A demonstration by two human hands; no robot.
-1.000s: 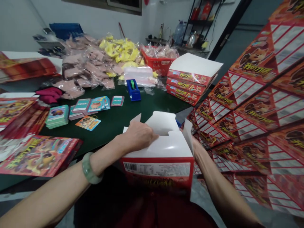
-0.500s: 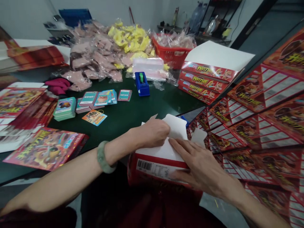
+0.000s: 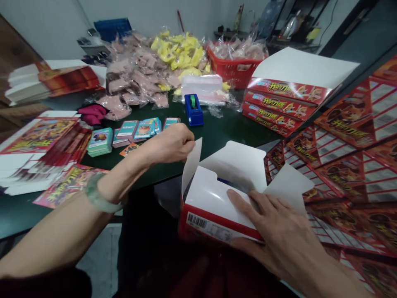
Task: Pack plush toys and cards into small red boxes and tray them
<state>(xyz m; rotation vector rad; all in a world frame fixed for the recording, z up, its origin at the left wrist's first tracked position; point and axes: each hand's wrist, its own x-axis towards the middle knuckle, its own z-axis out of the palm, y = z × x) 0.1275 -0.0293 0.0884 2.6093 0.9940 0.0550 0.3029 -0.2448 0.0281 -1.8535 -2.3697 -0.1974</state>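
A red and white cardboard box (image 3: 223,225) sits in front of me with its white flaps raised. Its top is partly uncovered, but I cannot make out the inside. My right hand (image 3: 273,231) grips the box's near right part, fingers over the white front flap (image 3: 214,186) and thumb against the red front edge below. My left hand (image 3: 170,142) is closed in a loose fist at the top of the left side flap (image 3: 191,161). The undersides of its fingers are hidden, so whether it pinches that flap cannot be seen.
On the green table lie card stacks (image 3: 99,141), a blue tape dispenser (image 3: 194,109) and flattened printed boxes (image 3: 40,136). Behind are bagged pink pieces (image 3: 133,70) and a red basket (image 3: 232,70). Stacked red boxes (image 3: 276,103) and more printed boxes (image 3: 347,120) crowd the right.
My left hand has come out from over the box top and moved up and left to the side flap. The flaps now stand wider apart. My right hand stays on the box.
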